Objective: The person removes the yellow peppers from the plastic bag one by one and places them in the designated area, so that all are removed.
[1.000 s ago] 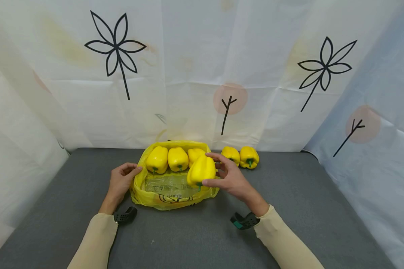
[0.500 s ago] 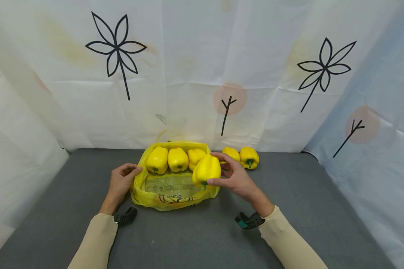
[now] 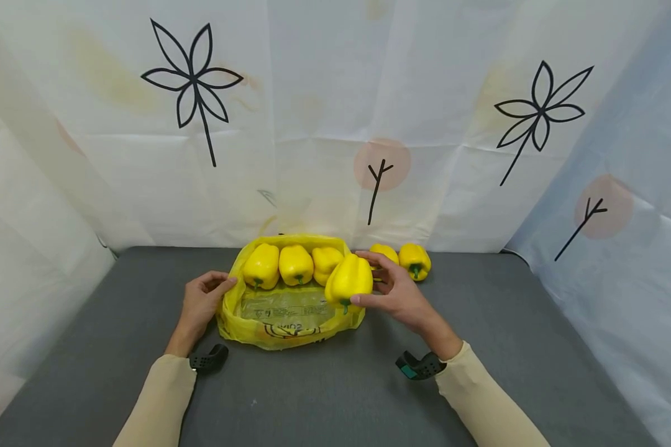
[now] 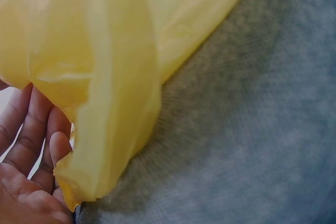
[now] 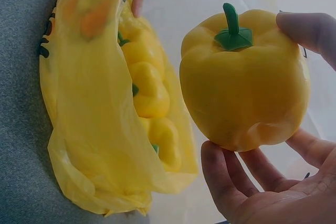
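Observation:
A yellow plastic bag (image 3: 246, 326) lies spread on the grey table with its mouth rolled wide. Inside, along its back side, sit three yellow bell peppers (image 3: 261, 267) in a row. At the bag's left rim, my left hand (image 3: 199, 302) pinches the plastic between thumb and fingers. My right hand (image 3: 397, 295) holds another yellow bell pepper (image 5: 244, 87) by thumb and fingertips, over the bag's right rim in the head view. Its green stem points toward me. In the left wrist view, yellow plastic (image 4: 115, 87) hangs beside the left fingers (image 4: 39, 111).
Two more yellow bell peppers (image 3: 415, 262) stand on the table behind my right hand, one partly hidden by it. A white patterned cloth (image 3: 313, 124) rises behind the table (image 3: 291, 397). Dark bands (image 3: 209, 358) are worn on both wrists.
My right hand has moved a little to the right with the bell pepper, from over the bag's inside toward its right rim. The left hand keeps its place on the bag.

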Demonstrator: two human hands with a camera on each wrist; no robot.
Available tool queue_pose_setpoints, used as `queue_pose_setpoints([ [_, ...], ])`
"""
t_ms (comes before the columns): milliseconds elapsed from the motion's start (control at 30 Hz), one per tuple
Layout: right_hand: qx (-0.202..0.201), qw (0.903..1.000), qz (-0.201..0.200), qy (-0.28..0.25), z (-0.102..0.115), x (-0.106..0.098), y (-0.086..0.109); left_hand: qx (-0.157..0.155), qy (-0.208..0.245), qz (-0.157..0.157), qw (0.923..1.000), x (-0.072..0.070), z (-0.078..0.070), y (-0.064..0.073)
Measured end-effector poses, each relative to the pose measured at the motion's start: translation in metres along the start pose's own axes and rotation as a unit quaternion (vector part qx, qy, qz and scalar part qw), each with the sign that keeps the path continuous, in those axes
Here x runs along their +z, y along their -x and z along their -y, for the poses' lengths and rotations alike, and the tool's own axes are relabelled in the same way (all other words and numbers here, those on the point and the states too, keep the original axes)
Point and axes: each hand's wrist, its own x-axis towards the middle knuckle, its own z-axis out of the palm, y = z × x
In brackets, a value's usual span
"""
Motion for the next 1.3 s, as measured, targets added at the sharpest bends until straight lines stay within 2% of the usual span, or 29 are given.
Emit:
queue_pose_setpoints([
  [800,0.001,0.9999,-0.009,0.014,0.003,-0.003,0.001,0.001,0.001,0.000,1.0000,0.000,0.001,-0.001],
  [1067,-0.008,0.9999,-0.010,0.007,0.004,-0.006,0.003,-0.001,-0.002,-0.002,1.0000,-0.001,0.003,-0.001],
  [1300,0.000,1.0000,-0.009,0.000,0.004,-0.011,0.004,-0.002,-0.001,0.000,1.0000,0.000,0.002,-0.001],
])
